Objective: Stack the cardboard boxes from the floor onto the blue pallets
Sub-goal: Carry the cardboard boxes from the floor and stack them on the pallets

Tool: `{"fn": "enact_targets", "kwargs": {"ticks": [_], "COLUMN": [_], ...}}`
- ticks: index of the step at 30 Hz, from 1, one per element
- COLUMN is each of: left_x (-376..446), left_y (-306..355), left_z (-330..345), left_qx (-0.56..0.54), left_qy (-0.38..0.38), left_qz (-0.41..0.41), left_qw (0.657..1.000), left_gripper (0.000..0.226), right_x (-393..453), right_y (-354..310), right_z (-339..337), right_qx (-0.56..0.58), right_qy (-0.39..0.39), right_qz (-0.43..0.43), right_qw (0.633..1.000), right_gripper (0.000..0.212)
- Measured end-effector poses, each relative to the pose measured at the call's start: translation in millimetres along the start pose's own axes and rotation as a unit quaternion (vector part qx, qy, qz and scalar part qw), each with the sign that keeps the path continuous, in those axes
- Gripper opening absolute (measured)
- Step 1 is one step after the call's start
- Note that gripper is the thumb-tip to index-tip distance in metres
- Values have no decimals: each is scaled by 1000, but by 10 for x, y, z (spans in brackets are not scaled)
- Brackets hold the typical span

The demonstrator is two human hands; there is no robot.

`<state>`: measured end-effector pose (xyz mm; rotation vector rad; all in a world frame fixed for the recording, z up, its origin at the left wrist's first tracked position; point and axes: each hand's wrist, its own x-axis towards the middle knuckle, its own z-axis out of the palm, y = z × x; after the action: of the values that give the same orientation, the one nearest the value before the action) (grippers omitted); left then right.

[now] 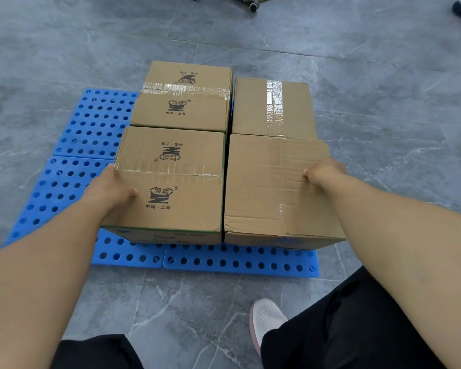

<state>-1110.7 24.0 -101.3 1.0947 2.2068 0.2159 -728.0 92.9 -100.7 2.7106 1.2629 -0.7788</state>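
Observation:
Several taped cardboard boxes stand in a tight block on the blue perforated pallets (pixel 72 182). My left hand (pixel 109 191) grips the left top edge of the near-left printed box (pixel 171 182), thumb on top, fingers hidden down its side. My right hand (pixel 324 171) grips the right top edge of the near-right plain box (pixel 272 187) the same way. Behind them stand the far-left printed box (pixel 183 98) and the far-right plain box (pixel 273 107). The near boxes touch side by side.
Bare pallet surface shows to the left of the boxes and along the front strip (pixel 237 262). Grey marble-pattern floor (pixel 64 49) surrounds the pallets. My foot in a white shoe (pixel 265 318) stands near the front. Chair castors (pixel 253 6) sit at the far top edge.

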Motion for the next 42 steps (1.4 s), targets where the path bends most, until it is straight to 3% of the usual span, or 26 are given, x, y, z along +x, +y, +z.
{"fn": "enact_targets", "kwargs": {"ticks": [5, 11, 19, 28, 35, 42], "left_x": [-43, -56, -715, -1758, -2731, -3511], "left_y": [216, 572, 961, 1759, 2352, 2625], "left_z": [-28, -100, -444, -1112, -1590, -1657], "left_qx": [-31, -34, -71, -87, -71, -123], "left_qy": [109, 135, 57, 13, 14, 71], "left_qz": [59, 119, 62, 21, 0, -86], "left_qw": [992, 983, 994, 996, 997, 986], "left_gripper": [71, 71, 75, 77, 77, 77], "right_x": [-62, -247, -1020, -1808, -2314, -2410], "right_y": [-244, -794, -988, -760, -437, -375], "right_z": [-27, -85, -647, -1911, -2887, -3413], "right_qx": [-19, -53, -138, -151, -173, -186], "right_qy": [95, 131, 65, -5, -37, -73], "right_qz": [-18, -169, -248, -253, -269, -381], "right_qw": [995, 975, 957, 956, 947, 903], "right_gripper": [54, 53, 50, 55, 58, 56]}}
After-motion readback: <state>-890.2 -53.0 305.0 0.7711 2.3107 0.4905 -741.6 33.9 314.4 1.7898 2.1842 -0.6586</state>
